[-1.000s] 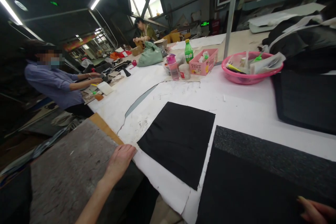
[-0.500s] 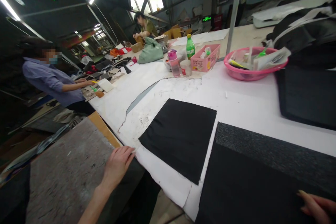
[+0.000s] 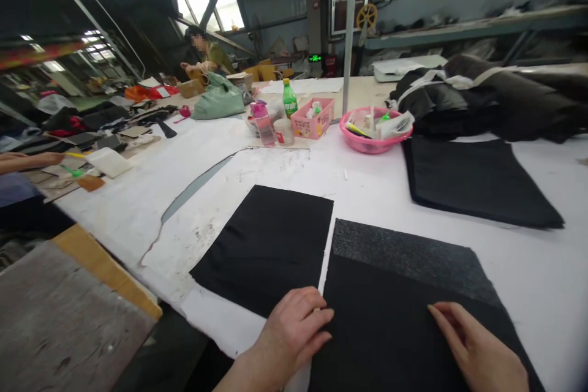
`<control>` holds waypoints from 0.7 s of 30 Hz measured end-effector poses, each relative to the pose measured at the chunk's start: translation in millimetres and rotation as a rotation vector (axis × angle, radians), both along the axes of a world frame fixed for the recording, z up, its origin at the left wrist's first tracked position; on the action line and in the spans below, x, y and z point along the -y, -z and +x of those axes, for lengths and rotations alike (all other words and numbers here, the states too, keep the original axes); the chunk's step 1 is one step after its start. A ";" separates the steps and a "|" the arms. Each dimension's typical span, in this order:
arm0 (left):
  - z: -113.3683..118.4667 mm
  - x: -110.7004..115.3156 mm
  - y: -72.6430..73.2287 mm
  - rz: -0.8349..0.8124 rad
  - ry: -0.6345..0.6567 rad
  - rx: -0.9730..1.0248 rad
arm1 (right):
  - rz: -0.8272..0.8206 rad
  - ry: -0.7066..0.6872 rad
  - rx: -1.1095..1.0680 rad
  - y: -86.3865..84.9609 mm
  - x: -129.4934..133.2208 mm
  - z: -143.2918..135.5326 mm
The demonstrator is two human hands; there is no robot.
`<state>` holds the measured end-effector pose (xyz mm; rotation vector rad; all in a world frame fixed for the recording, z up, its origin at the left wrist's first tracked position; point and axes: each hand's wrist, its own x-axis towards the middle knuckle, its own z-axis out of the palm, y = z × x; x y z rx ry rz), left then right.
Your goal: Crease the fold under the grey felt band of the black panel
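Head view: the near black sheet [image 3: 404,331] lies flat on the white table [image 3: 542,257] at its front edge, directly under both hands. A coarser grey-speckled sheet [image 3: 404,251] shows from beneath it as a band along the far side. The left hand [image 3: 294,334] rests at the black sheet's left edge, fingers spread and loosely curved, tips touching the cloth but not pinching it. The right hand [image 3: 478,349] lies palm-down on the sheet's right half, fingers straight and released, pointing up and to the left. Neither hand grasps anything. The sheet stretches away from the fingers toward the far side and to the right, its long axis running roughly left to right across the person; both hands are on it, the left at the rim, the right further in.

Just beside it on the left, with a narrow strip of white between, lies a second black sheet [image 3: 271,245], set at a slant. Well apart, further right, a third dark piece [image 3: 478,180] lies flat, and behind it a heap of dark cloth [image 3: 496,104]. That makes three flat black pieces, plus the one speckled layer.

Further back stand one pink basin [image 3: 374,138], one pink box [image 3: 315,122], one green bottle [image 3: 289,98], one pink bottle [image 3: 263,122] and a green bag [image 3: 218,101]. Another person [image 3: 206,55] works at the far end; a co-worker's forearm [image 3: 27,160] shows at the left edge.
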<state>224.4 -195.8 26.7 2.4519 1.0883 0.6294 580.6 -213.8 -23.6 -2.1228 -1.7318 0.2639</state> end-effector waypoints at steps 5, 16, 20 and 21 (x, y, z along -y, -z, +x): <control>24.6 7.1 20.6 0.025 0.231 -0.035 | -0.006 -0.177 0.033 -30.2 -11.4 -30.2; 25.4 5.3 13.8 -0.081 0.294 -0.161 | 0.138 -0.562 0.096 -35.7 6.9 -91.4; 27.9 12.8 13.2 -0.061 0.279 -0.245 | 0.235 -0.619 0.137 -35.8 33.6 -86.0; 28.7 15.1 13.3 -0.032 0.273 -0.273 | 0.259 -0.651 0.154 -34.0 40.3 -84.2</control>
